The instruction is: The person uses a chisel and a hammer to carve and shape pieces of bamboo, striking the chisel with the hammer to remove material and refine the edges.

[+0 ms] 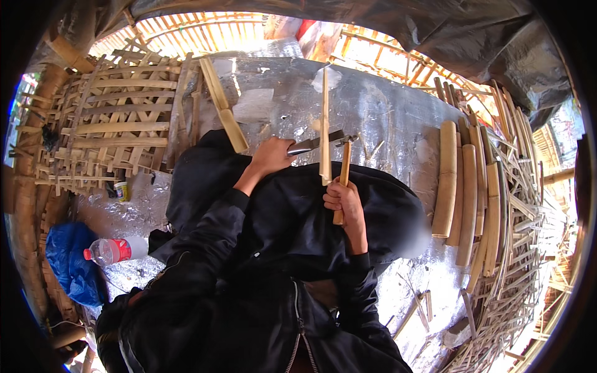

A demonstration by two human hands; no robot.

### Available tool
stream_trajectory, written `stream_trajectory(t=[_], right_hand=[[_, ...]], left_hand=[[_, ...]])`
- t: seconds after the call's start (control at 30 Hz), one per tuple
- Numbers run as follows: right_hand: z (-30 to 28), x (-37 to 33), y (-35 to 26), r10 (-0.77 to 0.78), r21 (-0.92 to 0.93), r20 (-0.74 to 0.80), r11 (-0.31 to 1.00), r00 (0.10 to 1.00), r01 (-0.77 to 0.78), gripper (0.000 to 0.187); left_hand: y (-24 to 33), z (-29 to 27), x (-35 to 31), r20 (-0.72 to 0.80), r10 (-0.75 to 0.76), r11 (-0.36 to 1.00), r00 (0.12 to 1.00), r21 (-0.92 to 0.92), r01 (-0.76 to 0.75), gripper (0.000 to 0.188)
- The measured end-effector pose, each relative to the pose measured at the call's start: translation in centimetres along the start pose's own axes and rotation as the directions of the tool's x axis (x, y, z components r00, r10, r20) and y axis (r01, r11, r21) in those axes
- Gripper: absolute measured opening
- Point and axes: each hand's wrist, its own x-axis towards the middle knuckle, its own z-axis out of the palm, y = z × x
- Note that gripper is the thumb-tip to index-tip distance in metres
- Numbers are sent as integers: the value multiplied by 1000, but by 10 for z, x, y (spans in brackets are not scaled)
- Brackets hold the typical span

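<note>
My left hand (pixel 272 155) is closed around the near end of a knife (pixel 306 146), its dark metal blade pointing to the right. A narrow bamboo strip (pixel 324 118) runs lengthwise away from me and meets the blade; whether the blade is within or under it I cannot tell. In my right hand (pixel 344 198) is a hammer (pixel 346 165), gripped by its wooden handle. The small hammer head is right by the blade's tip; contact is unclear. Another split bamboo piece (pixel 225 115) lies beyond my left hand, its near end by my knee.
Several bamboo lengths (pixel 445 180) lie in a stack on the right, beside a heap of thin strips (pixel 519 248). Woven bamboo panels (pixel 121 112) stand at the left. A plastic bottle (pixel 121 250) and a blue bag (pixel 73 261) lie on the silvery floor sheet (pixel 398 130).
</note>
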Motion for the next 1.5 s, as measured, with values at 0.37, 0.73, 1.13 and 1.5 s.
stream_trajectory(t=[0.37, 0.73, 1.13, 1.5], right_hand=[[-4, 1, -4, 58, 91, 14, 994, 998, -59, 11], [19, -11, -7, -46, -87, 82, 995, 996, 53, 9], [13, -2, -6, 0, -8, 79, 1000, 997, 1, 7], [16, -5, -5, -24, -2, 193, 1000, 981, 25, 6]], left_hand=[[-7, 23, -2, -75, -23, 988, 997, -151, 12, 28], [22, -26, -17, -82, -150, 460, 985, -888, -4, 32], [69, -131, -54, -71, 282, -258, 957, -966, 5, 34], [95, -164, -27, -3, 271, -401, 963, -909, 110, 32]])
